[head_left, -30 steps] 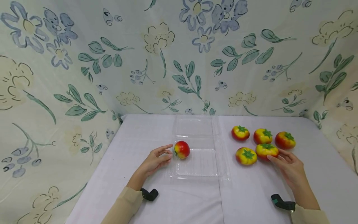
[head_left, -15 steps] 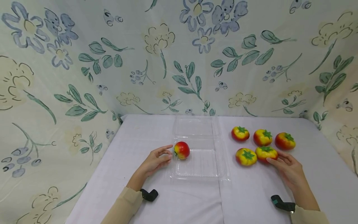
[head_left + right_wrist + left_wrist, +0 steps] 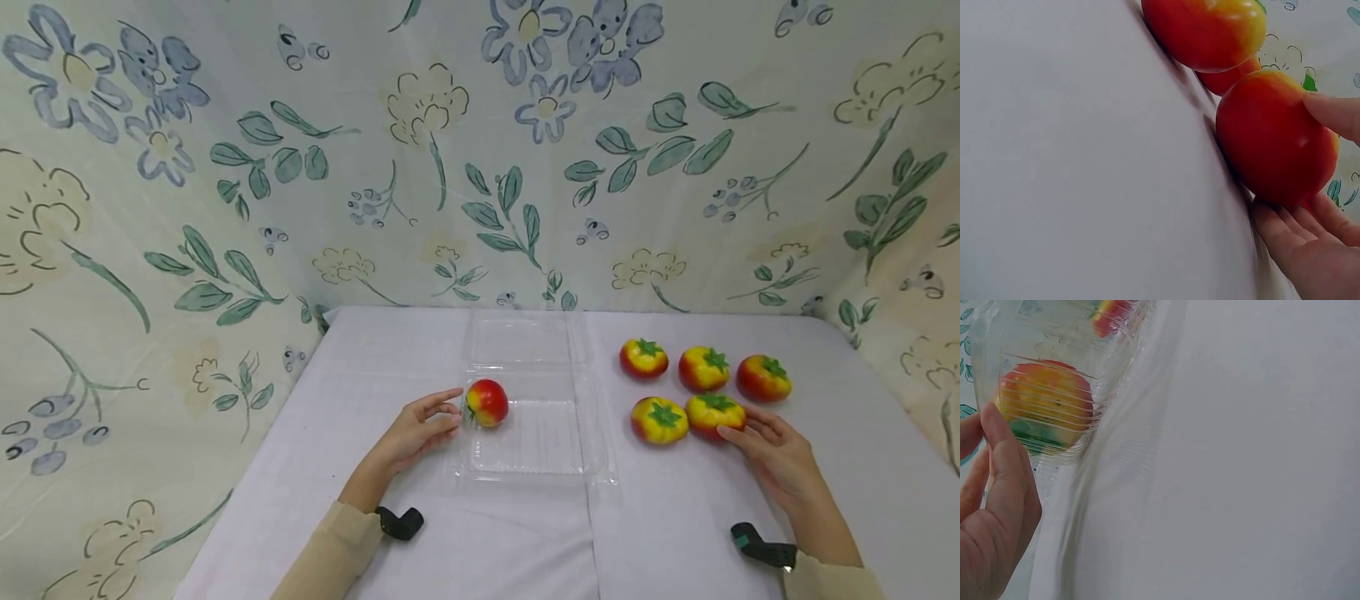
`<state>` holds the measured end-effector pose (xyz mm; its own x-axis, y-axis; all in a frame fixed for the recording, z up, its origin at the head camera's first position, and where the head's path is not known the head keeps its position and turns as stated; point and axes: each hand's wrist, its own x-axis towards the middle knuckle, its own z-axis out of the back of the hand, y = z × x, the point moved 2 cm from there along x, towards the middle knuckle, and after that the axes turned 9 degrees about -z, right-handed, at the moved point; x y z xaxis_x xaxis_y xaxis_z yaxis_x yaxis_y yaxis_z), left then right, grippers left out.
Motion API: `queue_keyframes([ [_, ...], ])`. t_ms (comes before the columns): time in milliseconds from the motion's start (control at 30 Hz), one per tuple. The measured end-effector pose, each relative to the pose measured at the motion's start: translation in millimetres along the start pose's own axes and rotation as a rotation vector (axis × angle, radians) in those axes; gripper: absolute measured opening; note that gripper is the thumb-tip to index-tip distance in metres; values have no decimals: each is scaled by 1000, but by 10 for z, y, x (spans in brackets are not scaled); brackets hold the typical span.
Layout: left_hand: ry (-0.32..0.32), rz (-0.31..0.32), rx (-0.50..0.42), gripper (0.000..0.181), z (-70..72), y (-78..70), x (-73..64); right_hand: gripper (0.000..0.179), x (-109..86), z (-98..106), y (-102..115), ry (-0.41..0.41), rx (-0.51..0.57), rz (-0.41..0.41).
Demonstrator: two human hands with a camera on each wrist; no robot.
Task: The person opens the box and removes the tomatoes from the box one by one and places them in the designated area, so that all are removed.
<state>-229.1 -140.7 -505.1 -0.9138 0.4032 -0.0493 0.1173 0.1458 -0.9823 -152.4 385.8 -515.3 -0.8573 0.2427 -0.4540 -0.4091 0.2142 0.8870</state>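
Note:
On the left, my left hand [image 3: 420, 429] pinches the left rim of a clear plastic clamshell box [image 3: 990, 375] between thumb and fingers. The box lies with its lid folded back, and one red-and-yellow persimmon [image 3: 487, 403] sits on its side in the base, against the left wall. My right hand [image 3: 776, 454] grips another persimmon [image 3: 1275, 137], thumb on its near side and fingers round its right and far side. That fruit stands upright, green leaf cap up, at the front right of the group, next to another persimmon [image 3: 659, 420].
Behind the gripped fruit stand three more persimmons in a row, the left one [image 3: 643, 358], the middle one [image 3: 704, 368] and the right one [image 3: 764, 378]. A white cloth [image 3: 525, 542] covers the table. Flowered fabric [image 3: 420, 183] hangs at the back and sides.
My right hand and its persimmon have shifted slightly toward me, in line with the front fruit. The left hand, the box and the other persimmons stay as they were.

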Motion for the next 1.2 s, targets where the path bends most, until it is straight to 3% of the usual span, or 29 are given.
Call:
queue_keyframes([
  [900,2,1,1,55,-2,-1,-18,66,45,30,-70,-33,-84,12],
  [1200,-4,0,9,55,0,2,3,71,66,62,-63,-41,-25,45],
])
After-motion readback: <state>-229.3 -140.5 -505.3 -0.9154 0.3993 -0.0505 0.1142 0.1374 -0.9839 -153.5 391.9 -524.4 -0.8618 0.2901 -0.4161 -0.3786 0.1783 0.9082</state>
